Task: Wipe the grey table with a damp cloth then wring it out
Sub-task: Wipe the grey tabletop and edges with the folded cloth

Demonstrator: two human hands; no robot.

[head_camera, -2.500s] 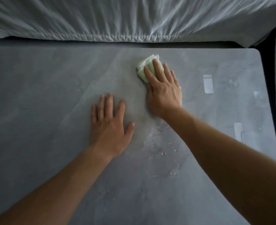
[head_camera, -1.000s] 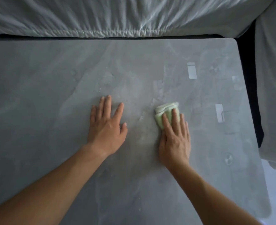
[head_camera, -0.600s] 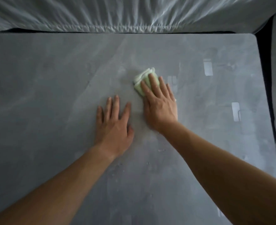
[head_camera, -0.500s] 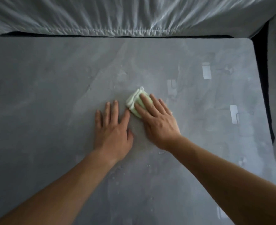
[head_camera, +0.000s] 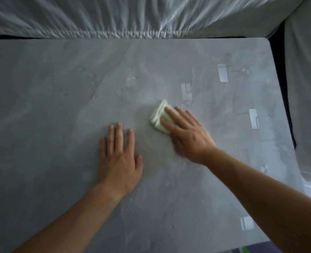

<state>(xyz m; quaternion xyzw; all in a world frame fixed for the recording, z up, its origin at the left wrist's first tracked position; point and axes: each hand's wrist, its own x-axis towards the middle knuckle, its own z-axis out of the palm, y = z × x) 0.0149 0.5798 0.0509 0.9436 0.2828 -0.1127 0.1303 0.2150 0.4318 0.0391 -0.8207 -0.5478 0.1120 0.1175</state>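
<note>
The small, folded pale-green cloth [head_camera: 158, 118] lay on the grey, stone-look table [head_camera: 50, 106] a little right of centre, pinned under the fingertips of the right hand [head_camera: 187, 137]. That hand was spread flat, fingers straight and pressing down rather than curling round anything; its thumb was not visible. The left hand [head_camera: 120, 157] rested palm-down on the tabletop just beside it, fingers extended, holding nothing, apparently as a brace.

The cloth looked soft, light and limp, folded into a thick pad of several layers whose edges showed at its far-left side. Being damp, it would likely slide easily on the smooth surface under flat pressure, and might unfold if dragged by one corner. For wringing it would best be gathered whole in the fist and then taken at both ends (a pinch on a single layer would only open the folds). Small water droplets [head_camera: 166, 179] sat on the table near the wrists, so the surface was probably slick.

Compared with half a second before, the cloth had moved right: then it touched the left index fingertip, now a clear gap lay between them. In the earliest picture it sat much nearer the rumpled white sheet [head_camera: 132, 15] beyond the far edge. The left hand had barely shifted throughout.
</note>
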